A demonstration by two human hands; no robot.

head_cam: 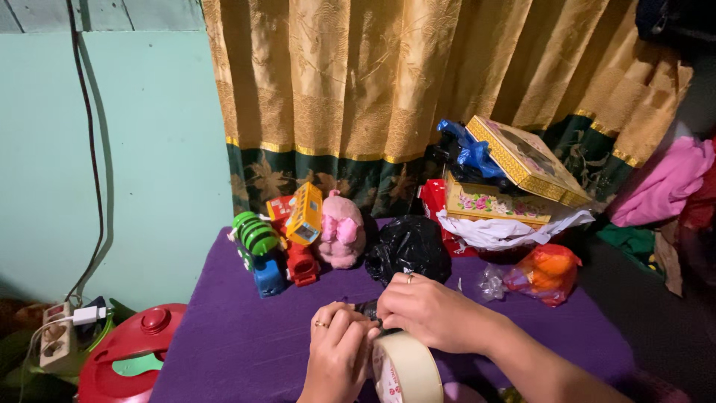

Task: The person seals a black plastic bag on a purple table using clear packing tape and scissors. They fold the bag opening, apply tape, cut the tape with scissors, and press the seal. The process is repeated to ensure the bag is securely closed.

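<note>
Both my hands meet over a roll of beige packing tape at the near edge of a purple-covered table. My left hand grips the roll's left side, fingers curled, a ring on one finger. My right hand comes in from the right and pinches at the top of the roll, where a small dark object sits between the two hands. What that object is I cannot tell.
Toy vehicles and a pink plush pig stand at the table's back, beside a black plastic bag. Gold gift boxes and an orange bag lie right. A red lidded pot and power strip sit left.
</note>
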